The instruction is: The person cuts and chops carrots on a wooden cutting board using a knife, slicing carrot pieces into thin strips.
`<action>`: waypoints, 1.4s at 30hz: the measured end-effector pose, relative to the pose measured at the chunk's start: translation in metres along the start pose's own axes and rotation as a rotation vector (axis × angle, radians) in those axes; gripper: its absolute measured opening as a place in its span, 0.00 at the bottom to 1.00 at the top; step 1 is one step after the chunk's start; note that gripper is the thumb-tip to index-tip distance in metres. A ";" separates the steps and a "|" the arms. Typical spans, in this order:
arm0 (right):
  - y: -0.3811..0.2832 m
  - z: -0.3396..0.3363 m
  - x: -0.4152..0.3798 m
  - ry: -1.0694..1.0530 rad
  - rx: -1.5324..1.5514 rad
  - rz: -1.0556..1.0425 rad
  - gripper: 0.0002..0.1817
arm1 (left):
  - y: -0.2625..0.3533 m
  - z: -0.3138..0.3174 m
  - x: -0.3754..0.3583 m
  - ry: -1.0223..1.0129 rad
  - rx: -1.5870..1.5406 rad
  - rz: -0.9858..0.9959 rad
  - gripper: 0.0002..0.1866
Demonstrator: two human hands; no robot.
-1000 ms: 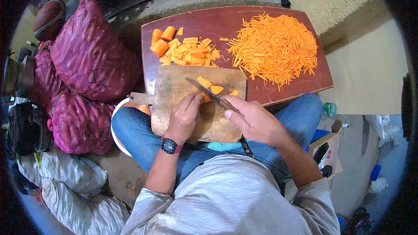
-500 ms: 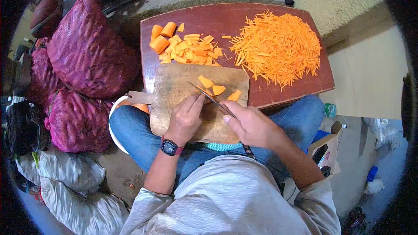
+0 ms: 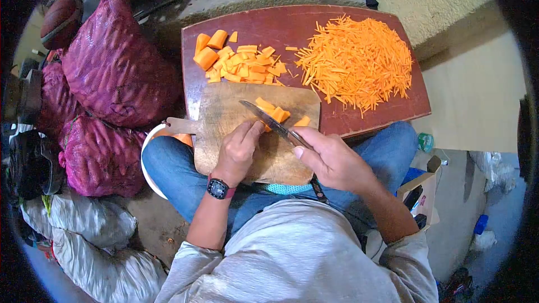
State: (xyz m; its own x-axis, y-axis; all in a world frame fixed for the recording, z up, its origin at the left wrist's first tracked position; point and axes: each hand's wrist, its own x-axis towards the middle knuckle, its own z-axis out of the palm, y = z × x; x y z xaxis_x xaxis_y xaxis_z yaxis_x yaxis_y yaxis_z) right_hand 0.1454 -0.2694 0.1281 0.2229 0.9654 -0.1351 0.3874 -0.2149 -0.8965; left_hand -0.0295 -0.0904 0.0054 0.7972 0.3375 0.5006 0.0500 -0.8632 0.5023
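Observation:
My right hand point(image 3: 331, 160) is wrapped round the handle of a knife point(image 3: 264, 116), its blade pointing up and left over the wooden cutting board point(image 3: 224, 104). Beside the blade, my left hand point(image 3: 240, 148) has its fingers pinched together on a carrot piece point(image 3: 266, 128), mostly hidden by fingertips and blade. Cut carrot slices point(image 3: 275, 111) lie just past the blade, touching or very near it. Another carrot slice point(image 3: 303, 121) rests at the board's right side. The board lies across my lap and against the table's near edge.
On the red table point(image 3: 269, 22) are a pile of carrot slices point(image 3: 244, 64), thick carrot chunks point(image 3: 206, 58) and a large heap of carrot shreds point(image 3: 359, 62). Purple mesh sacks point(image 3: 120, 73) stand at left. A white tub point(image 3: 149, 171) is beside my left knee.
The knife has tilted so its blade face shows more, and its tip has shifted slightly left and up. Slices beyond the blade now sit bunched together. My left hand has barely moved.

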 end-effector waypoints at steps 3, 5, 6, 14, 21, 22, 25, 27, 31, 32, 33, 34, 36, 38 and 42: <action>0.000 0.001 0.000 -0.064 -0.007 0.091 0.18 | -0.002 0.000 -0.003 -0.002 -0.005 -0.005 0.23; 0.000 0.002 -0.001 -0.083 0.018 0.120 0.17 | -0.001 0.002 -0.003 0.016 0.008 0.011 0.23; 0.000 0.002 -0.001 -0.083 0.017 0.120 0.17 | -0.001 0.002 -0.003 0.016 0.007 0.010 0.23; 0.042 0.024 0.009 -0.039 -0.124 0.103 0.16 | 0.003 0.008 0.004 0.069 0.050 0.031 0.20; 0.020 0.012 0.009 -0.032 -0.059 0.107 0.15 | 0.004 0.003 0.005 0.088 0.042 0.000 0.19; 0.015 0.009 0.008 -0.038 -0.047 0.105 0.16 | 0.005 0.001 0.006 0.082 0.028 -0.003 0.19; 0.008 0.006 0.003 -0.024 -0.036 0.087 0.17 | 0.007 -0.003 0.008 0.068 0.000 0.012 0.20; 0.003 0.004 0.000 -0.009 -0.033 0.070 0.17 | 0.006 -0.005 0.007 0.058 -0.012 0.028 0.20; 0.000 0.002 -0.004 -0.050 -0.013 0.091 0.18 | 0.004 -0.005 0.004 0.021 -0.014 0.027 0.22; 0.002 0.004 -0.005 -0.034 -0.010 0.053 0.19 | 0.003 -0.005 0.004 0.018 -0.018 0.031 0.23; 0.003 0.005 -0.007 -0.033 -0.011 0.054 0.19 | 0.004 -0.005 0.004 0.018 -0.018 0.032 0.23; 0.004 0.006 -0.008 -0.015 -0.019 0.032 0.19 | 0.004 -0.005 0.005 0.015 -0.016 0.036 0.24; 0.006 0.009 -0.009 0.001 -0.027 0.011 0.19 | 0.003 -0.007 0.004 0.012 -0.014 0.040 0.24; 0.009 0.011 -0.010 0.028 -0.020 -0.008 0.18 | 0.003 -0.008 0.004 -0.011 -0.011 0.038 0.25; 0.007 0.014 -0.008 -0.006 -0.022 0.055 0.19 | 0.002 -0.006 0.003 0.017 -0.004 0.057 0.26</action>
State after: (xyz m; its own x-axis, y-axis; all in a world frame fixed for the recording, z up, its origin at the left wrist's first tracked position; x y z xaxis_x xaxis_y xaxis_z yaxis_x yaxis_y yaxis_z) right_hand 0.1341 -0.2766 0.1175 0.2390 0.9529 -0.1867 0.3946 -0.2710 -0.8780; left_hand -0.0307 -0.0890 0.0126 0.7884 0.2943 0.5402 0.0029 -0.8798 0.4753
